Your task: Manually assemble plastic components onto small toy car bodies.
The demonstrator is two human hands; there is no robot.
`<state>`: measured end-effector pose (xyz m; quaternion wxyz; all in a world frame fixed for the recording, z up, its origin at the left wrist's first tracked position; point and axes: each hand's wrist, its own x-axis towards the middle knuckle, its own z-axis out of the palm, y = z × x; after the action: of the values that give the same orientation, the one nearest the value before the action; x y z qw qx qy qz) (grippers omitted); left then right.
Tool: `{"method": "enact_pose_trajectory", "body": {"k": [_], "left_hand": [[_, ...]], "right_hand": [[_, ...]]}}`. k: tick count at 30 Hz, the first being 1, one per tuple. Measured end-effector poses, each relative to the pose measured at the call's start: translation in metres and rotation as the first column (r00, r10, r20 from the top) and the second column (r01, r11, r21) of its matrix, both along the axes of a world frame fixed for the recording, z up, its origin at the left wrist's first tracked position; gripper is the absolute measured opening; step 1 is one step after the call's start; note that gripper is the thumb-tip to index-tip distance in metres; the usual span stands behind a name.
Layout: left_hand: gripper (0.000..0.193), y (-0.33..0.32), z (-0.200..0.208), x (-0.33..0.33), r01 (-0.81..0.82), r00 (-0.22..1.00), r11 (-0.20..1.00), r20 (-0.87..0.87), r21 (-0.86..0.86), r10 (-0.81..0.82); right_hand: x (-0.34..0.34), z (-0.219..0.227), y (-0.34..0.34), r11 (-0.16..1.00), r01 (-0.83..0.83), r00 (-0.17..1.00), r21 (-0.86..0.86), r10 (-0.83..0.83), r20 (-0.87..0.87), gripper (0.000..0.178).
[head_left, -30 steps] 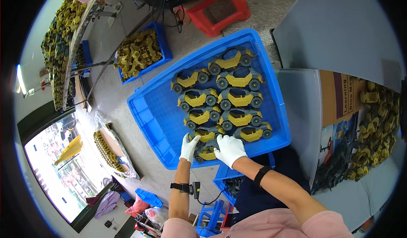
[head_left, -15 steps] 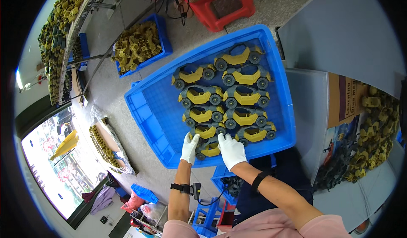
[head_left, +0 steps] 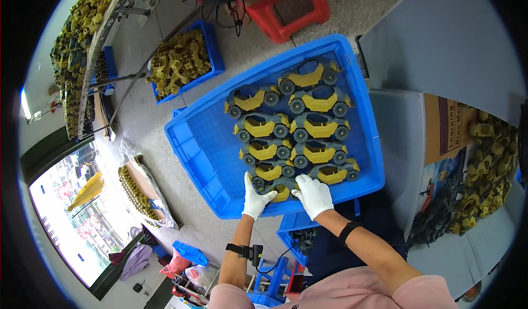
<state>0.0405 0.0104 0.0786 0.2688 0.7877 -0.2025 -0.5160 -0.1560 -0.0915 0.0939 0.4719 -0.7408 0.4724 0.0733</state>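
Note:
A large blue plastic tray [head_left: 206, 138] holds two columns of toy cars with yellow side panels, dark grey bodies and dark wheels, among them one toy car [head_left: 322, 128] in the right column. The nearest toy car [head_left: 282, 192] lies at the tray's near side, between my white-gloved hands. My left hand [head_left: 256, 199] is around its left end, thumb across the near side and fingers pointing away from me. At the right end, my right hand [head_left: 313, 194] has its bent fingers against the same car. Parts of this car are hidden under the gloves.
Beyond the tray stand a blue crate [head_left: 215, 50] of yellow parts and a red stool [head_left: 280, 26]. A grey panel [head_left: 399, 144] borders the tray's right side, with a heap of yellow and dark parts [head_left: 484, 171] behind it. Below sits a smaller blue crate [head_left: 286, 240] with dark pieces.
Both hands have shifted right along the near side of the tray. The nearest car has moved slightly right with them, and the left thumb now reaches across it.

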Motion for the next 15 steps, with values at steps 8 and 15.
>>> {"method": "enact_pose_trajectory", "body": {"k": [8, 15], "left_hand": [[0.112, -0.003, 0.011, 0.007, -0.188, 0.95, 0.975, -0.274, -0.117, 0.15], [0.111, -0.004, 0.011, 0.009, -0.202, 0.951, 0.977, -0.249, -0.062, 0.181]], "right_hand": [[-0.015, 0.006, -0.012, 0.999, -0.034, 0.997, 0.024, 0.032, 0.076, 0.025], [-0.011, 0.007, -0.006, 0.997, 0.071, 0.985, -0.007, -0.068, 0.161, 0.027]]}}
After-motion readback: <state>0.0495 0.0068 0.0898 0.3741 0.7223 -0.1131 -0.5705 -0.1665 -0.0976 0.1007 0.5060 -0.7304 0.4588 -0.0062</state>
